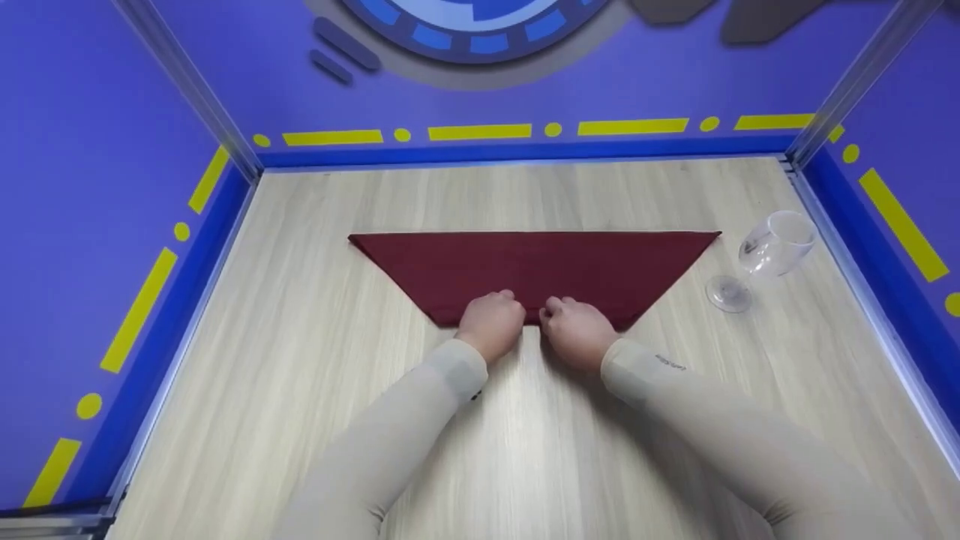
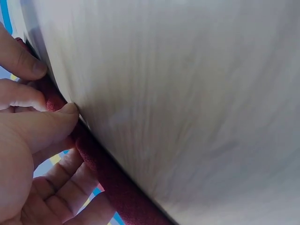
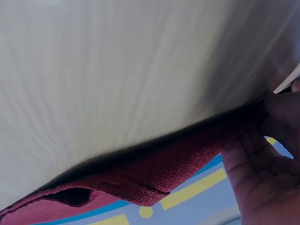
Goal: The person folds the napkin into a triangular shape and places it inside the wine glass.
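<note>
A dark red cloth napkin (image 1: 525, 266) lies folded into a trapezoid, its long edge at the back and its short edge toward the person. At that near edge the left hand (image 1: 493, 322) pinches the fabric between thumb and fingers, as the left wrist view shows with the napkin's rolled edge (image 2: 110, 173). Just beside it, the right hand (image 1: 579, 330) pinches the same edge. In the right wrist view the napkin (image 3: 173, 161) runs into the right hand's fingers (image 3: 243, 173), and a loose fold gapes at its far end.
An upright clear stemmed glass (image 1: 776, 244) stands on the right side of the light wood table (image 1: 300, 360). Blue panels (image 1: 480, 112) with yellow marks wall the table at the back and both sides, with metal rails (image 1: 184, 345) along the edges.
</note>
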The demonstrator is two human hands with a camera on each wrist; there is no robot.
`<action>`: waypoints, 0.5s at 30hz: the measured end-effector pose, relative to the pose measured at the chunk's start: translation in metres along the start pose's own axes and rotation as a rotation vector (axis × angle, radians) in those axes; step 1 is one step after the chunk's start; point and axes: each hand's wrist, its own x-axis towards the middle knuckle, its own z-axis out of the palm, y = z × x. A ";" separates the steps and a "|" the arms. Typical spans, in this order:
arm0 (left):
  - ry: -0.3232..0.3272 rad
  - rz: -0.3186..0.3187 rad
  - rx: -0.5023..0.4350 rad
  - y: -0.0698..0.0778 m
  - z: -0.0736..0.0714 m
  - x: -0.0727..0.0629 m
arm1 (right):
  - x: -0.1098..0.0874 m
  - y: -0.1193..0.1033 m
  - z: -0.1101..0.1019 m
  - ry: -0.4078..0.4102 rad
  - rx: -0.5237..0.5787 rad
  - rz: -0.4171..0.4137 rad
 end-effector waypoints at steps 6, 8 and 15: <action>-0.001 -0.014 0.001 0.000 0.000 0.002 | 0.000 0.000 0.000 -0.004 0.032 0.013; -0.008 -0.017 -0.007 0.000 0.000 0.002 | 0.000 0.000 0.000 -0.006 0.040 0.013; -0.016 -0.025 -0.029 -0.001 -0.001 0.004 | 0.001 0.001 -0.001 -0.009 0.038 0.008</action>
